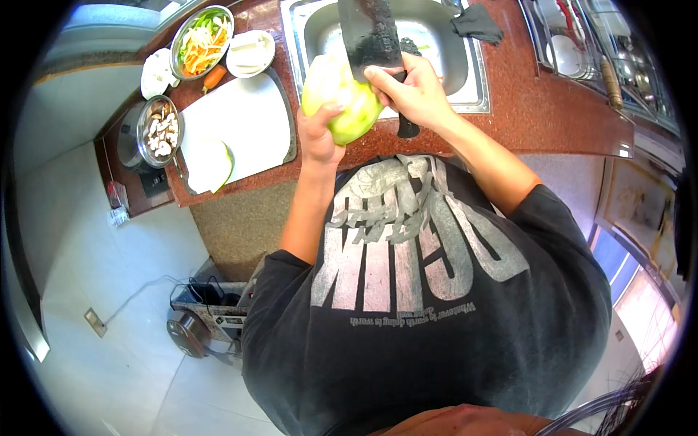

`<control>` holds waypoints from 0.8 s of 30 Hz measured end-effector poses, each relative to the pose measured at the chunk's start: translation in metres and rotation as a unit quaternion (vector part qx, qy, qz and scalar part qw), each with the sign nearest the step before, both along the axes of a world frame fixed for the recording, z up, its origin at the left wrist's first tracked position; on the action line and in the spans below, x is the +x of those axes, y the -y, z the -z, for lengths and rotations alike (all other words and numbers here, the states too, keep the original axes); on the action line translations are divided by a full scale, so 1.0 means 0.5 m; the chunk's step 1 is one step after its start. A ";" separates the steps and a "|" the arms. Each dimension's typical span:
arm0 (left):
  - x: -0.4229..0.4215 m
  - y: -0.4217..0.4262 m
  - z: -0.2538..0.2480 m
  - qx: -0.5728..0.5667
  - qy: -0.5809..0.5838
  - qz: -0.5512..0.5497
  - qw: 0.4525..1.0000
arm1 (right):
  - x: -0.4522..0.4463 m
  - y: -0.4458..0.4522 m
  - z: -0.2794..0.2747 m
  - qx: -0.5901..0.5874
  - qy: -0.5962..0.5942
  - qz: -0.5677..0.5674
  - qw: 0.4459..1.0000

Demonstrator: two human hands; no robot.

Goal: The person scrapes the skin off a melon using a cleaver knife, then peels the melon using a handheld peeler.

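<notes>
In the head view, my left hand (321, 131) is closed around the lower left side of a large, rounded, pale green cabbage (352, 120), held up over the sink's near edge. My right hand (418, 91) grips the black handle of a kitchen knife (371, 36). The knife's broad dark blade points away from me, and its lower part overlaps the upper right of the cabbage. Whether the edge is in the cabbage I cannot tell. A pale piece with a green rim (211, 167) lies on the white cutting board (254, 120) to the left.
Behind the cabbage is a steel sink (480, 80). Left of it stand a bowl of sliced vegetables (203, 43), a white bowl (251, 54), a carrot (214, 78) and a bowl of mushrooms (161, 131). A dark cloth (478, 25) and a dish rack (574, 43) are right.
</notes>
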State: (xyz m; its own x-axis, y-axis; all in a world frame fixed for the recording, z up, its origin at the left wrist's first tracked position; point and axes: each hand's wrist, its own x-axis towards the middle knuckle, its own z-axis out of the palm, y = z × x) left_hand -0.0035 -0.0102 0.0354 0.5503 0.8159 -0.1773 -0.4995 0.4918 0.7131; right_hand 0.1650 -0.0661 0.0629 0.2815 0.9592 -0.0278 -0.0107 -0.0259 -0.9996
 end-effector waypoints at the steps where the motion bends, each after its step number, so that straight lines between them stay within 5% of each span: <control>1: 0.003 0.003 -0.006 0.023 -0.025 -0.025 0.999 | -0.003 -0.002 0.002 0.000 0.000 0.001 1.000; 3: 0.007 0.004 -0.005 0.044 -0.049 -0.049 0.997 | -0.008 -0.004 0.011 -0.018 -0.163 0.009 0.986; 8: 0.017 -0.006 0.025 0.193 -0.183 -0.125 0.956 | -0.019 -0.013 0.027 -0.063 -0.296 0.038 0.952; 11: 0.017 0.001 0.018 0.311 -0.283 -0.129 0.898 | -0.006 -0.025 0.067 -0.099 -0.514 -0.008 0.852; 16: 0.014 -0.003 0.043 0.290 -0.302 -0.180 0.890 | 0.012 -0.032 0.039 -0.097 -0.602 -0.022 0.792; 18: 0.006 -0.016 0.065 0.274 -0.293 -0.188 0.896 | 0.018 -0.031 0.016 -0.095 -0.446 0.024 0.890; 20: -0.001 -0.029 0.088 0.133 -0.214 -0.216 0.943 | 0.026 -0.032 0.042 -0.066 -0.095 0.059 0.992; 21: -0.012 -0.036 0.104 0.105 -0.202 -0.206 0.952 | 0.033 -0.038 0.068 0.056 0.098 0.117 0.987; 22: -0.016 -0.043 0.105 0.107 -0.197 -0.206 0.953 | 0.050 -0.052 0.107 0.176 0.288 0.170 0.926; 23: -0.020 -0.045 0.100 0.061 -0.152 -0.197 0.967 | 0.084 -0.064 0.143 0.236 0.368 0.160 0.885; 24: -0.025 -0.046 0.100 0.013 -0.108 -0.186 0.976 | 0.118 -0.060 0.174 0.159 0.441 0.095 0.878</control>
State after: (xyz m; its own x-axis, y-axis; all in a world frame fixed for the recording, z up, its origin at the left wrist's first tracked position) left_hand -0.0161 0.0130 -0.0144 0.1663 0.9582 -0.2329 -0.4773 0.2849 0.8313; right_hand 0.2240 -0.0362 -0.0240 0.2161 0.8123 0.5418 0.7971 0.1737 -0.5784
